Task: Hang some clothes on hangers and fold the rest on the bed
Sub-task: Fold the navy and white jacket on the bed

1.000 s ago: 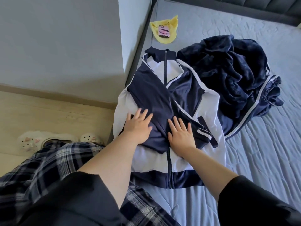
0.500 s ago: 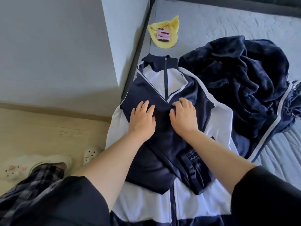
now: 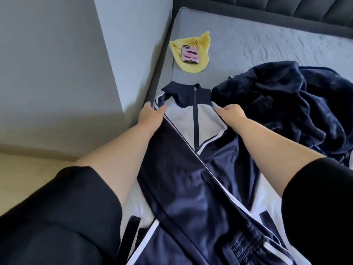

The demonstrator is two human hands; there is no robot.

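A navy and white track jacket (image 3: 193, 169) lies zipped up and face up on the grey bed (image 3: 267, 46), collar pointing away from me, with both navy sleeves folded across its front. My left hand (image 3: 151, 116) grips the jacket's left shoulder at the bed's edge. My right hand (image 3: 230, 114) grips the right shoulder, fingers curled over the white fabric. A heap of dark navy fleece clothing (image 3: 290, 104) lies on the bed right beside the jacket.
A yellow cloth (image 3: 202, 44) lies near the bed's top left corner with a pink phone (image 3: 190, 56) on it. A grey wall (image 3: 57, 73) and a strip of wooden floor (image 3: 28, 169) run along the left. The dark headboard (image 3: 286, 14) closes the far side.
Both hands slid up from the folded sleeves at the jacket's chest to its shoulders and closed on the fabric. My view leaned in closer over the jacket.
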